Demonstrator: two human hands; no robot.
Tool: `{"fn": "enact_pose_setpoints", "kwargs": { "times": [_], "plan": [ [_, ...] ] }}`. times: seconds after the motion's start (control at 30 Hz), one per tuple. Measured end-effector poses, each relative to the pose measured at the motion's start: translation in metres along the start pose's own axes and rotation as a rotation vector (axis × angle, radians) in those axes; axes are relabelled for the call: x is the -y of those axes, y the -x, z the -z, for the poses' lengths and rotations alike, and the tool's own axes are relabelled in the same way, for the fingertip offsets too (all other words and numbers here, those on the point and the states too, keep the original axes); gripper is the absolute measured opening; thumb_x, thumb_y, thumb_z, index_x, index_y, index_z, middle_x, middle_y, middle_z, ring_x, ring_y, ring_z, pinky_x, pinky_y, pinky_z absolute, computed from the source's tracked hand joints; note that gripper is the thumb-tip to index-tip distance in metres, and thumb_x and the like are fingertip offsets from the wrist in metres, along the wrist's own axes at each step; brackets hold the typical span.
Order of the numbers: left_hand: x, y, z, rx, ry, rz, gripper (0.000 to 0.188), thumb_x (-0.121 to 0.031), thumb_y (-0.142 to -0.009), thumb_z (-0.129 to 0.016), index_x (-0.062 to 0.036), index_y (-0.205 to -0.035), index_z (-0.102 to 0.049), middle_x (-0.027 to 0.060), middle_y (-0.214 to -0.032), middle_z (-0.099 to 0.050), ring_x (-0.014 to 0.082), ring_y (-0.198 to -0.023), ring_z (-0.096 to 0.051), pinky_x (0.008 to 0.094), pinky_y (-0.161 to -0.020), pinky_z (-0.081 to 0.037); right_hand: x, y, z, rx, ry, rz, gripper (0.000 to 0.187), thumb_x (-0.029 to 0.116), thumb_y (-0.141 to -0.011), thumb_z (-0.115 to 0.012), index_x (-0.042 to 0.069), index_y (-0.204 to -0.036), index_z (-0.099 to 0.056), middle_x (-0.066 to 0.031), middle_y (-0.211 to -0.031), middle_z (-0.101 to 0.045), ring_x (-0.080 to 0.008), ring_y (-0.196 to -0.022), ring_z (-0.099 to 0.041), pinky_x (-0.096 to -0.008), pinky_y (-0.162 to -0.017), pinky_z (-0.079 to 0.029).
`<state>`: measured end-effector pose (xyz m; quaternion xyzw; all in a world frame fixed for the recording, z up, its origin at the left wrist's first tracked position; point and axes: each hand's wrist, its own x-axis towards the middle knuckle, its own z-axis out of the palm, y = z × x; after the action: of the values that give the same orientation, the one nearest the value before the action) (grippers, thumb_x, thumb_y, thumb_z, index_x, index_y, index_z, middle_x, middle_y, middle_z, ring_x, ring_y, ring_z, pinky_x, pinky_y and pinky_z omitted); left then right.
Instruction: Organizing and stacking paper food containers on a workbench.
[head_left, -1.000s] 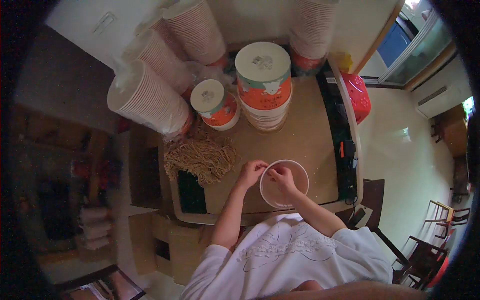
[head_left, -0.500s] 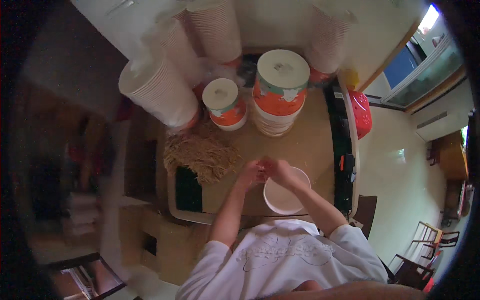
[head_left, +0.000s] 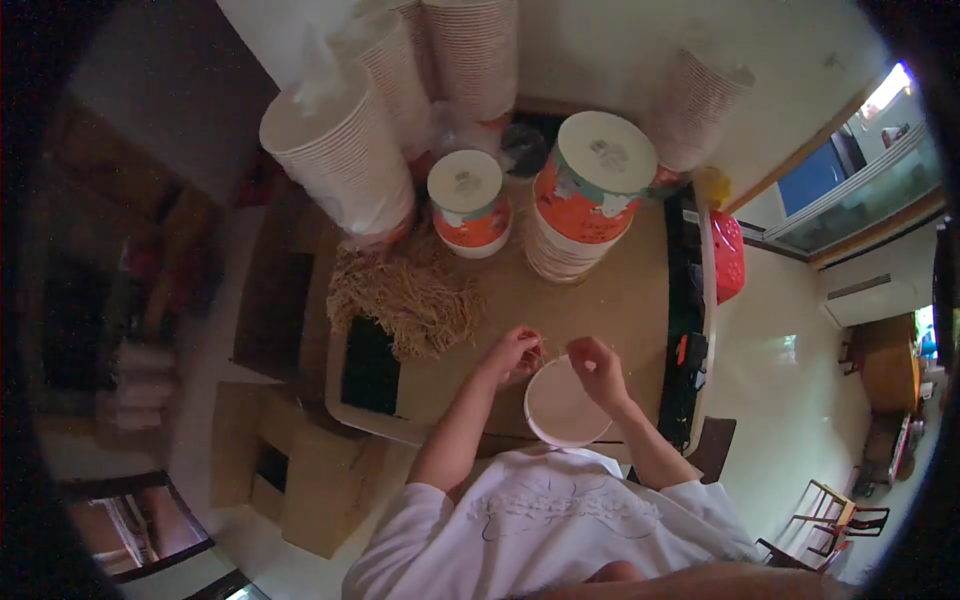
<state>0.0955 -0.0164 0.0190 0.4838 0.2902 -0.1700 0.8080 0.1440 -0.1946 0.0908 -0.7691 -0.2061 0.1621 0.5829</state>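
Note:
Both my hands are over the near part of the table, just above a white paper tub with a round rim, close to my shirt. My left hand has curled fingers at the tub's upper left; a thin tan strand seems to be pinched at its fingertips. My right hand is closed over the tub's upper right rim; what its fingers hold, if anything, is too small to make out. A gap separates the hands. Left of them lies a tangled heap of tan strands.
Behind stand a small orange-and-white tub and a taller stack of tubs, both topped with white. Tall stacks of white tubs line the back. A red plastic basket is beyond the right edge; a cardboard box sits lower left.
My hands have come apart; the right has moved to the right, over the tub's rim. The whole view has shifted slightly.

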Motion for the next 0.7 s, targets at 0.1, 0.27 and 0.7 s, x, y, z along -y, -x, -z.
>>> {"fn": "enact_pose_setpoints", "kwargs": {
  "times": [0.1,0.27,0.7],
  "plan": [
    [-0.005,0.018,-0.007,-0.007,-0.042,-0.148,0.013,-0.019,-0.082,-0.05,-0.0105,-0.091,-0.048,0.0025,-0.071,-0.057,0.0099,-0.051,-0.051,0.0242,-0.043,-0.042,0.002,0.01,0.005,-0.021,0.122,0.0,0.011,-0.002,-0.074,-0.053,0.002,-0.084,-0.056,-0.0067,-0.077,-0.057,-0.0116,-0.069,-0.055,-0.0242,-0.062,-0.044],
    [0.018,0.005,-0.004,-0.306,-0.445,-0.266,0.028,-0.03,-0.075,-0.061,-0.0066,-0.085,-0.051,0.0044,-0.069,-0.057,0.0131,-0.056,-0.053,0.0279,-0.051,-0.045,0.001,0.018,0.002,-0.117,0.117,0.054,0.01,-0.001,-0.074,-0.053,0.003,-0.083,-0.056,-0.0043,-0.073,-0.055,-0.0103,-0.064,-0.051,-0.0233,-0.058,-0.042],
    [0.03,0.005,-0.006,-0.326,-0.346,-0.478,0.021,-0.023,-0.075,-0.059,-0.0034,-0.069,-0.057,0.0037,-0.062,-0.059,0.0127,-0.056,-0.054,0.0274,-0.055,-0.044,-0.03,0.064,-0.014,-0.038,-0.141,-0.148,0.011,-0.002,-0.077,-0.051,0.004,-0.085,-0.054,0.0,-0.075,-0.055,-0.0054,-0.068,-0.051,-0.019,-0.06,-0.04]
  ]
}}
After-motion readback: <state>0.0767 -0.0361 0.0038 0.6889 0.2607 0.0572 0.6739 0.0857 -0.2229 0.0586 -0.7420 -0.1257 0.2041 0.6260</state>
